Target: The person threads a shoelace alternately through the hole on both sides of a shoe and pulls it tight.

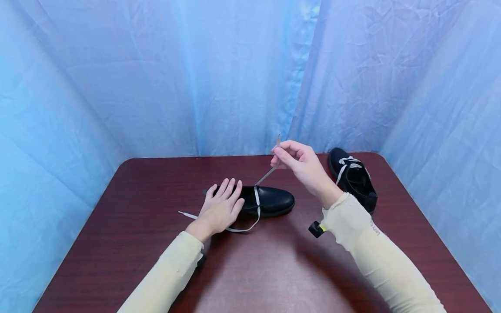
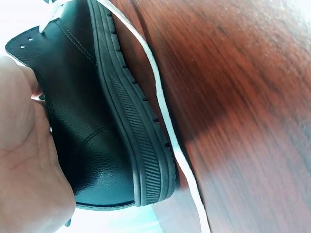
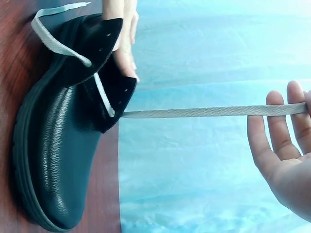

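Note:
A black leather shoe (image 1: 275, 201) stands on the table, toe to the right. A white shoelace (image 3: 189, 112) crosses its front eyelets in a single bar. My right hand (image 1: 303, 165), raised beyond the shoe, pinches one length of this lace between thumb and fingers, drawn straight from the far-side eyelet. The lace's other length (image 2: 163, 104) lies loose on the table along the near side. My left hand (image 1: 221, 208) rests over the shoe's opening with fingers stretched out and spread. Several upper eyelets in the flaps (image 3: 109, 43) hold no lace.
A second black shoe (image 1: 354, 180) with white laces sits at the back right of the dark red wooden table (image 1: 137, 191). Light blue curtains (image 1: 242, 78) hang behind the table and at both sides.

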The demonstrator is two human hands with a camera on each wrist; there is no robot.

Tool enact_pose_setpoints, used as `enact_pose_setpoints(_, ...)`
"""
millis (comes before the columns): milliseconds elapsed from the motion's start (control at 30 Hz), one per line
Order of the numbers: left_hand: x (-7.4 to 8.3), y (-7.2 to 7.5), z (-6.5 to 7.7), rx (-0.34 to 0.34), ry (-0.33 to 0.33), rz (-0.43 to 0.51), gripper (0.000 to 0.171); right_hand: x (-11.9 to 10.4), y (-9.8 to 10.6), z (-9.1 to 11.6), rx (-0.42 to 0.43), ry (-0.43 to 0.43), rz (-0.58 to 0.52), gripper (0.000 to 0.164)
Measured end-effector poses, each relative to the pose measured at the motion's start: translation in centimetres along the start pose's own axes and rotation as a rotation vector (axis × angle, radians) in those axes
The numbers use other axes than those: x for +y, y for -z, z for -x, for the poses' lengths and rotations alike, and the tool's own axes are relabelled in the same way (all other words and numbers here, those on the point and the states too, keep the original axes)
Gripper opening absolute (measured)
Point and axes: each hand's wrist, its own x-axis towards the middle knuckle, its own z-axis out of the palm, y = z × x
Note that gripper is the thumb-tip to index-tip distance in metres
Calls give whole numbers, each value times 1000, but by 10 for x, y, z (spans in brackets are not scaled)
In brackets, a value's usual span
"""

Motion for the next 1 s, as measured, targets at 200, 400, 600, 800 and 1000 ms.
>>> enact_pose_setpoints(200,7,10,2,-56,31,2,61,-2,1,3,86,49,-87,18)
enact_pose_setpoints(400,11,12,1,-73,41,14,61,-6,4,0,172,125,-127,21)
enact_pose_setpoints(600,11,13,-1,-86,30,8,62,-14,4,-1,123,87,-110,23)
enact_pose_setpoints(800,6,20,1,-78,-13,66,62,-16,2,3,72,38,3,29)
enact_pose_setpoints(1000,6,26,10,40,-97,200,56,-13,0,12,-3,30,100,29)
